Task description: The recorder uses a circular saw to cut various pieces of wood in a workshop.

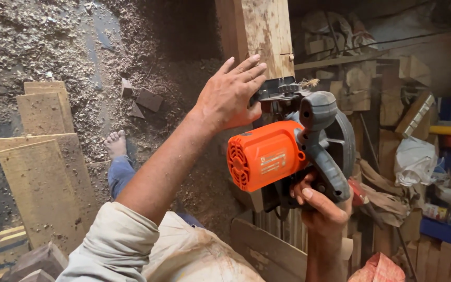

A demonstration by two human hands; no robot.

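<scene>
Woodworking shop, rough and cluttered. Floor (pixel 37 36) covered in sawdust and wood shavings. Cut boards (pixel 43 177) lie stacked at left, small offcut blocks (pixel 147 99) scattered among the shavings. An upright plank (pixel 264 36) stands at top centre. An orange and grey circular saw (pixel 288 151) is in hand, a power tool for cutting timber. At right, more scrap wood (pixel 371 83) is piled against the wall, mixed with bags, rags and boxes. Dim, dusty, no tidy storage.

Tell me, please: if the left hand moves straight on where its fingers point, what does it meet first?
Probably the upright wooden board: the left hand rests on the circular saw, fingers pointing up-right at it. Depth is unclear.
</scene>
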